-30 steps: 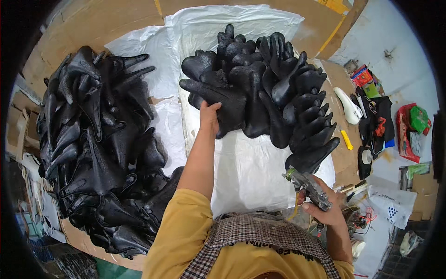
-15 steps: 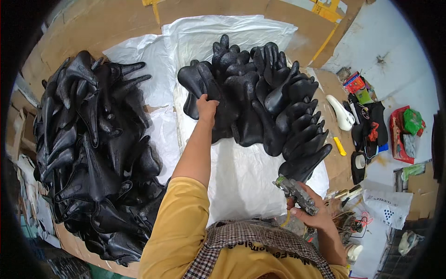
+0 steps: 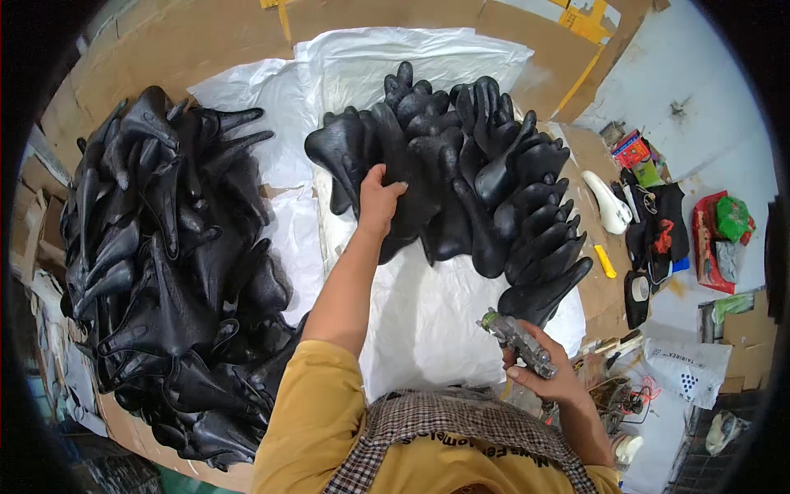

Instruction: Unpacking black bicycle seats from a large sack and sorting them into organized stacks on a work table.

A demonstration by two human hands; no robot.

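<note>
My left hand [image 3: 380, 202] reaches out to a black bicycle saddle cover [image 3: 398, 165] at the near left of a group, its fingers closed on the cover's edge. Behind and to the right, several more black saddle covers [image 3: 527, 206] lean against each other in a curved row on a white sheet [image 3: 436, 321]. My right hand [image 3: 553, 370] is wrapped round a grimy grey spray gun [image 3: 520, 339], its green-tinged nozzle pointing up and left. The gun stays apart from the covers, just below the nearest one.
A big heap of black saddle covers [image 3: 173, 288] fills the left side. Cardboard [image 3: 197, 41] borders the far edge. On the right lie a white saddle [image 3: 607, 202], a yellow cutter knife [image 3: 605, 261], a tape roll [image 3: 640, 287] and a red bag [image 3: 709, 247].
My left hand has shifted slightly right and nearer, with the saddle cover in it turning. The spray gun has moved a little left. The view has shifted slightly.
</note>
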